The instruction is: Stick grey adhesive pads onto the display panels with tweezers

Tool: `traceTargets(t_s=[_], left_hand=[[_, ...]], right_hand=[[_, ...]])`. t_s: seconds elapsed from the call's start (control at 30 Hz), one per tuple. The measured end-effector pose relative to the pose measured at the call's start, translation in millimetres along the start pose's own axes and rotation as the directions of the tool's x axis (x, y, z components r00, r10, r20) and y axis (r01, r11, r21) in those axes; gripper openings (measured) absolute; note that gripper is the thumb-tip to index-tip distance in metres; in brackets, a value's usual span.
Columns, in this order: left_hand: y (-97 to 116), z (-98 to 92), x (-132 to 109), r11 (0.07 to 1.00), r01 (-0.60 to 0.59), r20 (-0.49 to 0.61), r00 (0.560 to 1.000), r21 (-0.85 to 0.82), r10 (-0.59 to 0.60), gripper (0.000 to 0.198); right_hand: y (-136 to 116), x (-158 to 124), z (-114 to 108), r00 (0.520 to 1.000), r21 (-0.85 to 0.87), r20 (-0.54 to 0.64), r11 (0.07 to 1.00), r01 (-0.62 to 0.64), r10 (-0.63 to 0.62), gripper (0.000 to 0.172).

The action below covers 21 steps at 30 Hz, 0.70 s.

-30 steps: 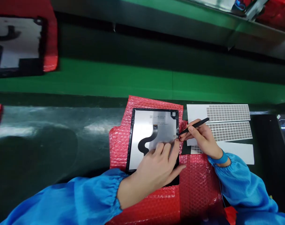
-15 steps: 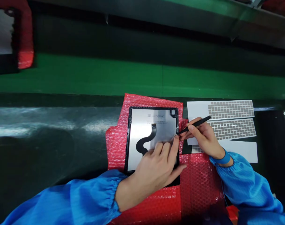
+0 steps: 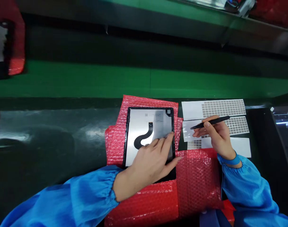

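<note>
A silver panel with a black frame (image 3: pixel 139 121) lies on red bubble wrap (image 3: pixel 115 142), with a curved black flex cable (image 3: pixel 144 137) on its back. My left hand (image 3: pixel 150 160) rests flat on the panel, its fingers stretched out and its index fingertip near the right edge. My right hand (image 3: pixel 217 135) pinches black tweezers (image 3: pixel 210 122), whose tip hovers over the middle white sticker sheet (image 3: pixel 238 125), to the right of the panel.
Three white sheets carrying grids of small grey stickers, the top sheet (image 3: pixel 193 108) among them, lie right of the bubble wrap. A green conveyor belt (image 3: pixel 87 78) runs behind. Another panel on red wrap (image 3: pixel 13 47) sits at the far left of the belt.
My right hand has drawn the tweezers away from the panel's right edge and over to the sticker sheets. My left hand stays on the panel.
</note>
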<state>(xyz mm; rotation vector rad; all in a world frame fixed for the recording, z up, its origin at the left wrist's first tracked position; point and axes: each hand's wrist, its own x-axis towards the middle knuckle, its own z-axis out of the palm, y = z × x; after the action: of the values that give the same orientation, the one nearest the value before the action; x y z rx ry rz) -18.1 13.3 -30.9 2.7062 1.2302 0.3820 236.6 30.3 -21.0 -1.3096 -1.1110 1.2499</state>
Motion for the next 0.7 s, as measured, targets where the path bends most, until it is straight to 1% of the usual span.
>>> traceTargets(t_s=[0.07,0.13,0.2,0.3,0.33,0.4,0.47,0.53,0.6,0.7], left_hand=[[-1.5,-3.7,3.0,1.0,0.014,0.031,0.999,-0.008,-0.014,0.068],[-1.6,-9.1,8.3,1.0,0.009,0.054,0.998,0.014,-0.01,0.065],[1.6,-14.5,14.6,0.996,-0.041,0.05,0.998,0.075,0.037,0.058],[15.3,-18.1,20.7,0.971,-0.2,0.037,0.98,0.13,0.197,0.049],[21.7,-17.2,21.0,0.958,-0.263,0.039,0.965,0.114,0.26,0.049],[35.1,-11.8,18.9,0.929,-0.367,0.062,0.929,0.04,0.364,0.056],[45.6,-3.3,15.2,0.907,-0.42,0.119,0.899,-0.036,0.421,0.068],[50.9,4.8,12.4,0.899,-0.431,0.188,0.879,-0.082,0.438,0.078],[51.5,9.7,11.4,0.895,-0.432,0.23,0.865,-0.111,0.446,0.08],[49.5,10.4,11.8,0.895,-0.424,0.235,0.863,-0.141,0.446,0.078]], right_hand=[[-0.9,-15.1,-15.6,0.999,-0.062,-0.025,0.998,0.02,-0.022,0.022],[2.5,-31.4,-29.2,1.0,-0.117,-0.02,0.993,0.008,-0.01,0.02],[8.6,-47.2,-39.2,1.0,-0.164,-0.005,0.986,-0.011,0.01,0.019],[17.1,-67.5,-46.8,0.999,-0.203,0.015,0.978,-0.048,0.052,0.02],[18.7,-72.8,-47.7,0.997,-0.198,0.026,0.978,-0.069,0.075,0.021],[19.9,-79.9,-48.4,0.99,-0.163,0.061,0.979,-0.119,0.131,0.022],[19.3,-81.4,-49.2,0.984,-0.124,0.084,0.981,-0.148,0.159,0.023],[18.7,-77.1,-51.4,0.989,-0.116,0.06,0.985,-0.126,0.134,0.023],[19.5,-68.6,-54.4,0.997,-0.142,0.019,0.987,-0.075,0.078,0.023],[22.6,-55.1,-57.1,0.999,-0.197,0.016,0.979,-0.044,0.048,0.025]])
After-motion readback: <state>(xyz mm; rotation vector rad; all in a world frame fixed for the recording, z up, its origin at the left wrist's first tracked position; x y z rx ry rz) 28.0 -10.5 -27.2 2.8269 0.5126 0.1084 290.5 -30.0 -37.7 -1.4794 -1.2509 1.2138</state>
